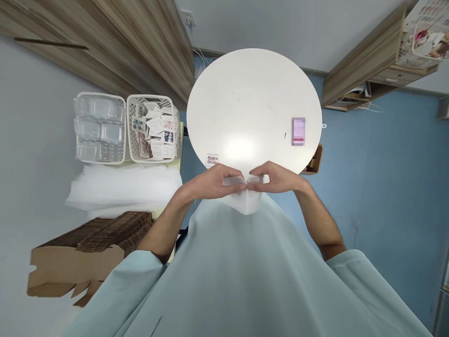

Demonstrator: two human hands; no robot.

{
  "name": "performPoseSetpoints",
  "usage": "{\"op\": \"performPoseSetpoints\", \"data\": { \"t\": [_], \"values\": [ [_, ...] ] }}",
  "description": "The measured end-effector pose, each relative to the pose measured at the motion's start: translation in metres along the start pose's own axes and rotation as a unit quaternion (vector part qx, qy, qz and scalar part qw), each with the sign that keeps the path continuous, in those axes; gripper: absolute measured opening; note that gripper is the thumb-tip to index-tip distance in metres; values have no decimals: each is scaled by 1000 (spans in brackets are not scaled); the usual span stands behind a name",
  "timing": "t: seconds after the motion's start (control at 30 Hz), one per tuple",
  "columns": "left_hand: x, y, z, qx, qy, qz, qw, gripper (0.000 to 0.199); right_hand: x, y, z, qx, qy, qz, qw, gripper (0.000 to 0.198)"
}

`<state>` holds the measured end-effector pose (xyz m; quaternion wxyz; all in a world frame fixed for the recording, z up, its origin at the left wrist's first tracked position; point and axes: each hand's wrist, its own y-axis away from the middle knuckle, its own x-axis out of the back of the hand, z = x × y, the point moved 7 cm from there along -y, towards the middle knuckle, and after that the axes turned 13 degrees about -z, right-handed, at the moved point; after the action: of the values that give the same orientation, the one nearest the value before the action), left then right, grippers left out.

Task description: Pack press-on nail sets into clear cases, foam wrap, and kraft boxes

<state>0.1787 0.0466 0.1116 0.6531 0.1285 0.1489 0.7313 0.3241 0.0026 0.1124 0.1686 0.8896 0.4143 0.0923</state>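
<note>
Both hands meet in front of my chest at the near edge of the round white table (252, 89). Between them is a thin white foam sheet or pouch (246, 204); I cannot tell which. My left hand (222, 181) pinches it from the left, thumb toward me. From the right, my right hand (275, 178) grips it the same way, and the thumb tips almost touch. The white piece bends at the middle and hangs toward my body. Just beyond my left hand, a small clear case (212, 159) with several dark reddish pieces lies on the table.
A blurred pink-purple box or card (298, 131) lies on the table's right. At left stand a basket of clear plastic cases (100, 127) and a basket of small packs (153, 128), above stacked white foam sheets (124, 188) and folded brown cardboard (79, 264).
</note>
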Motion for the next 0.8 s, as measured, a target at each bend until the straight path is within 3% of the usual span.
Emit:
{"op": "performPoseSetpoints", "data": {
  "t": [0.13,0.4,0.5,0.6,0.8],
  "values": [
    [0,0,3,-10,-2,16,1000,37,-3,-2,1,12,-29,21,999,39],
    [0,4,-5,-19,11,195,981,40,-4,5,5,17,-64,231,971,30],
    [-1,5,-12,-6,18,235,972,43,-4,8,7,28,-68,275,959,32],
    [-2,6,-14,7,19,223,975,45,-4,7,12,25,-93,252,963,37],
    [0,8,-7,18,-13,176,984,41,-5,5,18,-26,-102,135,985,39]
  ]
}}
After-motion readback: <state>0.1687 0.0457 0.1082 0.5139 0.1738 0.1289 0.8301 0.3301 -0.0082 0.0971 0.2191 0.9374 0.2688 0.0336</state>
